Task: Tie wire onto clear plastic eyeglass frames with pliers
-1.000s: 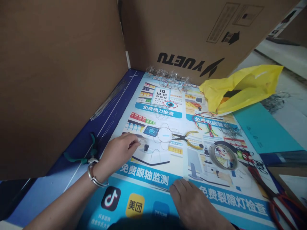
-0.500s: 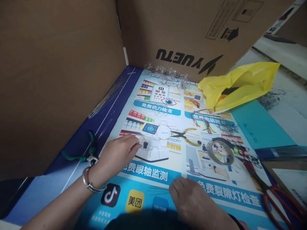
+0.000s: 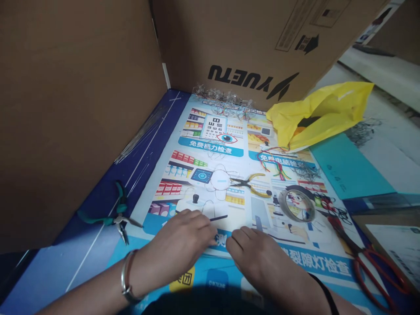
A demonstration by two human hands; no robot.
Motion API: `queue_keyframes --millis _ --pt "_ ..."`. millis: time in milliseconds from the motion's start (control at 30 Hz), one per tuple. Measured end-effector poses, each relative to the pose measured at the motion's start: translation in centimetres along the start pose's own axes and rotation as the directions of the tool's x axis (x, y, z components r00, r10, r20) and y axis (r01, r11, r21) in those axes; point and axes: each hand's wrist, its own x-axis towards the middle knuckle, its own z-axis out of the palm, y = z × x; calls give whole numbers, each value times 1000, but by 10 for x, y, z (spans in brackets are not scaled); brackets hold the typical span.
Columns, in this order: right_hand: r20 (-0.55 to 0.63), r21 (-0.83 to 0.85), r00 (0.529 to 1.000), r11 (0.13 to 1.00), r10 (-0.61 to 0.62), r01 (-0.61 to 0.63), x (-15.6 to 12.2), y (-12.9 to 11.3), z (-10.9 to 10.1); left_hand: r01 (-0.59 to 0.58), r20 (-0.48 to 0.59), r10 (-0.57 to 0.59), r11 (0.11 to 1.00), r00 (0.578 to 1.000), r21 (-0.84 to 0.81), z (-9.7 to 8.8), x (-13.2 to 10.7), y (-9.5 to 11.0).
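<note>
Thin wire strands [image 3: 215, 256] show faintly on the poster [image 3: 241, 210], in the narrow gap between our two hands. Our right hand [image 3: 259, 258] rests on the print at the strands' end, its fingers curled in nearly closed; we cannot tell whether they grip the wire. Our left hand [image 3: 183, 240] is just beside it, back upward, fingers bent toward the same spot, and their tips are too hidden for us to tell how far they are parted or what they hold. We wear a silver bracelet [image 3: 125, 280] on the left wrist and a black band [image 3: 325, 292] on the right.

Beyond our hands, a looped wire shape [image 3: 219, 167] lies flat, with the nose of the yellow-handled pliers [image 3: 244, 182] at its edge. To the right we have the tape roll [image 3: 283, 207], then the red-handled scissors [image 3: 359, 251]. The coloured threads [image 3: 280, 169] lie farther back, near the yellow bag [image 3: 321, 117], which overlaps a teal sheet [image 3: 351, 173].

To our left, the green-handled pliers [image 3: 118, 220] lie with jaws spread on the blue worktop [image 3: 95, 245]; farther up is a bundle of straight wires [image 3: 139, 135]. A wire tangle [image 3: 223, 94] sits along the foot of the back cardboard panel [image 3: 243, 39], and another cardboard panel [image 3: 78, 122] stands at our left.
</note>
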Motion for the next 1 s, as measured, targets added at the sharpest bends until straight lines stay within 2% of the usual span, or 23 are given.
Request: queue_keyframes --millis 133,433,567,767,900,967,1000 --pt "-48 -31 999 999 13 -14 8 -1 -2 -17 27 13 990 1000 139 7 2 5" --pt "-90 -23 993 997 70 -73 18 -2 8 -35 -61 66 908 996 418 24 2 7" --pt "-97 8 989 993 116 -115 21 -2 10 -27 -66 62 900 996 434 26 2 7" --pt "-64 4 989 991 137 -137 35 -4 4 69 -62 -49 917 997 394 18 3 0" --pt "-32 58 980 979 198 -196 62 4 -2 173 -172 -115 909 978 379 7 2 -13" --pt "-21 176 969 954 248 -241 80 11 -1 253 -269 -160 899 950 358 2 1 -25" --pt "-28 286 960 922 280 -260 88 16 0 287 -313 -182 898 932 333 0 1 -31"
